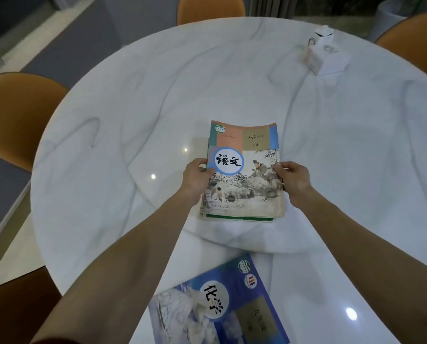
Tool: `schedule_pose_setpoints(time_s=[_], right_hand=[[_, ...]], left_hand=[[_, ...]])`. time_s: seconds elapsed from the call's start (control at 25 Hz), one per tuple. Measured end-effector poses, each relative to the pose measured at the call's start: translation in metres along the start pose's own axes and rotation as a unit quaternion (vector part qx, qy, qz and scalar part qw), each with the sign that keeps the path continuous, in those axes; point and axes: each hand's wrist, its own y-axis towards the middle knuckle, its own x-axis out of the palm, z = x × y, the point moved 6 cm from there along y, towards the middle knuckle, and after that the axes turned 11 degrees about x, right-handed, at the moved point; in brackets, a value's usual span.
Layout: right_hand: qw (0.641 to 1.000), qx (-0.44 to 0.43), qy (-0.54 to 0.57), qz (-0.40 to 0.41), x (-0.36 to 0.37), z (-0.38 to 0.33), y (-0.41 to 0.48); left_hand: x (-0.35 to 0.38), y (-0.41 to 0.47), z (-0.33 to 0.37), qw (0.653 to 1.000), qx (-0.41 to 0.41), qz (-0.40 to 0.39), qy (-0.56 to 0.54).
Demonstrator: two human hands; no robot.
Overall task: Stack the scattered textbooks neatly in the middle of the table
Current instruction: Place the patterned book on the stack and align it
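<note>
A small stack of textbooks [244, 170] lies near the middle of the round white marble table [133, 120]. Its top book has a painted landscape cover with a blue circle. A green-edged book shows beneath it. My left hand [195, 177] grips the stack's left edge and my right hand [294, 180] grips its right edge. A blue textbook [222, 304] with a snowy picture lies apart, tilted, at the table's near edge between my forearms.
A white tissue box [324, 55] stands at the table's far right. Orange chairs surround the table: one at the left [16, 115], one at the back [210, 8], one at the far right [415, 45].
</note>
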Motion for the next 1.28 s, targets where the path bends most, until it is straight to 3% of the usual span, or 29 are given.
schedule_pose_setpoints(time_s=[0.32,0.48,0.68,1.04,1.28], right_hand=[[0.993,0.003,-0.094,0.064,0.01,0.023,0.029],[0.984,-0.046,-0.138,0.107,0.011,0.021,0.03],[0.967,-0.08,-0.198,0.139,0.015,0.022,0.029],[0.962,-0.058,-0.217,0.157,0.015,0.022,0.031],[0.961,-0.031,-0.23,0.152,0.017,0.02,0.029]], left_hand=[[0.007,0.016,-0.021,0.995,0.031,-0.015,0.098],[0.012,0.02,-0.019,0.97,0.082,-0.022,0.228],[0.014,0.017,-0.031,0.944,0.08,-0.027,0.32],[0.017,0.015,-0.036,0.949,0.074,-0.048,0.303],[0.02,0.014,-0.033,0.928,0.076,-0.075,0.356]])
